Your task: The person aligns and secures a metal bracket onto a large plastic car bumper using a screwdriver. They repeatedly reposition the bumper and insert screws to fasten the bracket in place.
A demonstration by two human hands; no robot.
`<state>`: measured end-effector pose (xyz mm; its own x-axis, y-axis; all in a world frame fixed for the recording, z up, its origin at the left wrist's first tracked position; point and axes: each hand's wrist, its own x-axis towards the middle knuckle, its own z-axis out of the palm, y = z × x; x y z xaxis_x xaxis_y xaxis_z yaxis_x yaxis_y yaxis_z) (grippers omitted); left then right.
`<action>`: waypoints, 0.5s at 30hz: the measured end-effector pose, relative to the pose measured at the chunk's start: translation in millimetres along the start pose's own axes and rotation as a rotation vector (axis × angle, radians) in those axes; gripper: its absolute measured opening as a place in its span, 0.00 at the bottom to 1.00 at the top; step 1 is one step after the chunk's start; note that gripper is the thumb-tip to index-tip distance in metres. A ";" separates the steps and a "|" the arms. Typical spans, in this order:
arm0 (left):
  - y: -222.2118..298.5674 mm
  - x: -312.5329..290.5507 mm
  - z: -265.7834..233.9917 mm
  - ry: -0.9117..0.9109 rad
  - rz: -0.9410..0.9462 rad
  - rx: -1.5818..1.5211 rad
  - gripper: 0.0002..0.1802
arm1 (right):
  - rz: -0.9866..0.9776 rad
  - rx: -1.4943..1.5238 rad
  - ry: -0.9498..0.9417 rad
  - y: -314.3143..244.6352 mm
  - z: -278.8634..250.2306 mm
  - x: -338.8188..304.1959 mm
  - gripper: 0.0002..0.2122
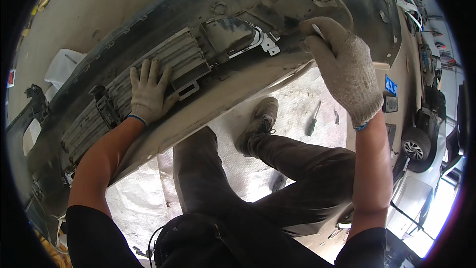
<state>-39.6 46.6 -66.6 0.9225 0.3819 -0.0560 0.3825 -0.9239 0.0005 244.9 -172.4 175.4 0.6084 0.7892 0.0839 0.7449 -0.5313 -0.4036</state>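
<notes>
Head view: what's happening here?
A person's gloved left hand lies spread on the slatted grille of a large dark panel. The gloved right hand is raised near the panel's right end, gripping a slim pale object. A screwdriver lies on the floor sheet.

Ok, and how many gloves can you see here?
2. One glove is on the left hand, spread on the grille; the other is on the right hand, near the bumper. Others could be hidden.

a screwdriver (313,120) lies on the pale floor sheet (296,100).
</notes>
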 end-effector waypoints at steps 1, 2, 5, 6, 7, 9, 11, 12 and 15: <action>-0.4 0.1 -0.5 -0.003 0.002 -0.002 0.47 | -0.057 0.007 -0.016 -0.2 0.5 -0.1 0.08; -0.4 -0.3 -1.1 0.000 0.001 -0.011 0.47 | -0.057 0.001 -0.029 -1.1 1.0 -0.7 0.08; -0.1 -0.1 -2.1 0.016 0.005 -0.024 0.47 | -0.097 -0.002 -0.046 -5.0 4.3 -0.9 0.07; 0.2 0.4 -2.2 0.020 0.008 -0.026 0.47 | -0.147 0.002 -0.039 -5.8 5.4 -0.4 0.07; 0.4 0.3 -2.5 0.007 -0.001 -0.038 0.47 | -0.100 0.015 -0.029 -6.3 6.0 0.3 0.07; 0.6 0.9 -3.0 -0.014 -0.006 -0.049 0.48 | -0.064 0.048 0.016 -6.2 5.2 1.7 0.07; 0.4 1.7 -3.9 -0.025 -0.008 -0.061 0.49 | -0.048 0.032 0.036 -4.5 1.3 5.2 0.08; -0.1 2.0 -4.8 -0.019 -0.002 -0.062 0.49 | -0.010 0.013 0.053 -3.4 -1.9 7.5 0.08; -1.0 2.9 -6.0 0.016 0.012 -0.048 0.49 | 0.037 0.102 -0.062 -0.1 -10.7 10.2 0.08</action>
<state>-37.0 48.8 -60.8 0.9277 0.3712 -0.0396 0.3728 -0.9266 0.0487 253.9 -167.6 186.0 0.6140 0.7892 0.0120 0.6890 -0.5286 -0.4958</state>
